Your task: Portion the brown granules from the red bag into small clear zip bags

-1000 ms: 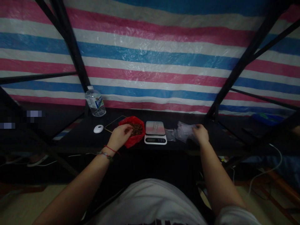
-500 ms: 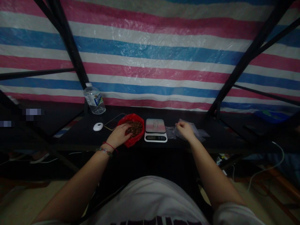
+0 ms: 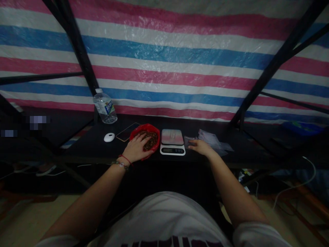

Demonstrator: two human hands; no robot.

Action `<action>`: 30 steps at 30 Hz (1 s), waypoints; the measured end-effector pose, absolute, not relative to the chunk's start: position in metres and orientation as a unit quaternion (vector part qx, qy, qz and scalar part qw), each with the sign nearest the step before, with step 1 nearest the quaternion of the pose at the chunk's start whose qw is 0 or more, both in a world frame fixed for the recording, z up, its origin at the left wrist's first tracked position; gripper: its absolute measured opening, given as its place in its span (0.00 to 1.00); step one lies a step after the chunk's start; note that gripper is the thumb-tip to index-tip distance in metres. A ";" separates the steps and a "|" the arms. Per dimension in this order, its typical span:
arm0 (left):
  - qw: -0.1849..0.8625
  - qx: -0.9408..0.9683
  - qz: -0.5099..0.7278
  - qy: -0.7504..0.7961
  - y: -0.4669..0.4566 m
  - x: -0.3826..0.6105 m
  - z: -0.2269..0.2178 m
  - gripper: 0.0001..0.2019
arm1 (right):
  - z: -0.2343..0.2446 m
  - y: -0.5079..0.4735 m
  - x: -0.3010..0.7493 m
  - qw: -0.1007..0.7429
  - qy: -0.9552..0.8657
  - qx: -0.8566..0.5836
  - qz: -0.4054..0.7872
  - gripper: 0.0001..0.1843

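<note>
head view, read from the left: a clear water bottle (image 3: 105,109) stands upright at the back of the dark bench (image 3: 84,149), against the striped tarp (image 3: 167,65). nearer the person a small white oval object (image 3: 109,137) lies on the bench, and just beside it on the right a phone (image 3: 126,132) lies flat, its long axis running diagonally away to the right.

next comes the red bag (image 3: 147,132), open at the top and holding a heap of small brown pieces (image 3: 151,138); what they are cannot be told in this dim light. the left hand (image 3: 137,148) lies over the near left edge of the bag with its fingers (image 3: 142,138) loosely spread and reaching in onto the brown pieces, palm down. whether it grips any of them is hidden.

touching the bag's right side, or very nearly, is a small kitchen scale (image 3: 172,141), platform bare, display facing the person. the bag lies left of the scale, so the left hand is much the nearer to it.

right of the scale the right hand (image 3: 200,146) rests low on the bench, fingers pressed toward a small clear bag (image 3: 189,140) just beside the scale; it appears to pinch or pin that bag, though the grip itself is too small to make out. beyond it, farther right, a loose pile of clear plastic bags (image 3: 212,139) lies flat.
</note>
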State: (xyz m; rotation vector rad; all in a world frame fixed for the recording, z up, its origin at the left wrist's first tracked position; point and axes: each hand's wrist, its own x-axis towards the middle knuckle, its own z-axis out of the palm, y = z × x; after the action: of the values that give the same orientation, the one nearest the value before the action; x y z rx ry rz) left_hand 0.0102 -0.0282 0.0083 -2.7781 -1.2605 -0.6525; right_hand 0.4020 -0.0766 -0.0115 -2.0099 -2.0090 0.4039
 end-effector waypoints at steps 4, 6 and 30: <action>0.027 -0.882 -0.207 -0.423 -0.022 0.004 0.006 0.33 | -0.012 -0.078 0.419 0.136 -0.703 -0.689 0.112 0.25; 0.030 -0.879 -0.206 -0.430 -0.020 0.002 0.006 0.33 | -0.012 -0.080 0.425 0.157 -0.703 -0.687 0.097 0.25; -0.016 -0.860 -0.288 -0.421 -0.008 -0.006 0.005 0.16 | 0.022 -0.089 0.369 0.271 -0.716 -0.641 -0.061 0.24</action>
State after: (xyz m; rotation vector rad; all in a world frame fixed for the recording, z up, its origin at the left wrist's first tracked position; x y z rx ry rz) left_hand -0.0059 -0.0083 0.0053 -2.7298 -1.3380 -0.9128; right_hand 0.3693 -0.0894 0.0222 -1.7255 -1.9289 -0.1641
